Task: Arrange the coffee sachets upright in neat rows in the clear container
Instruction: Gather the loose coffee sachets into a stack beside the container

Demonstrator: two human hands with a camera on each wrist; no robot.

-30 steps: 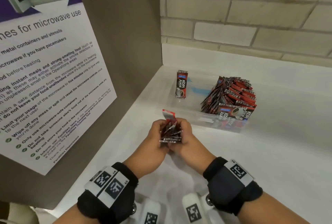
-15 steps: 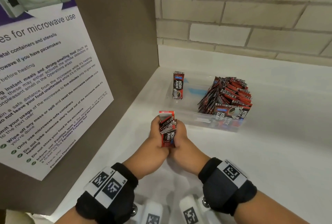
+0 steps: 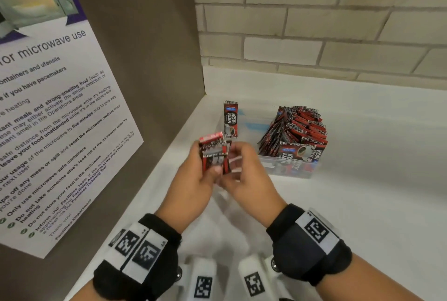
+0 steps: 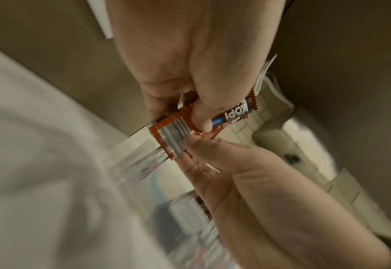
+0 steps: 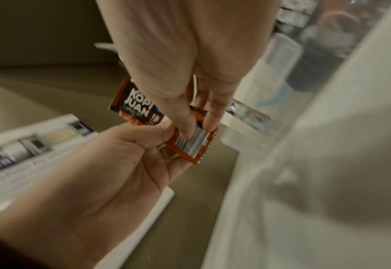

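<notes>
Bundle (image 3: 214,153) lifted toward frame centre since earlier, now upright | left hand (image 3: 193,180) grips it | right hand (image 3: 244,180) pinches its side | container (image 3: 290,170) right of centre, one sachet (image 3: 231,119) at its left end, pile (image 3: 297,131) at right.

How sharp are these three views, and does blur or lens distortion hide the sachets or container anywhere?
Head view: mostly sharp, brick lines bowed by the wide lens; held sachets slightly smeared between the hands, clear container hard to trace. Left wrist view: sachet print readable, counter and container heavily motion-blurred. Right wrist view: dim and warm, sachet label legible, everything on the right streaked.
</notes>
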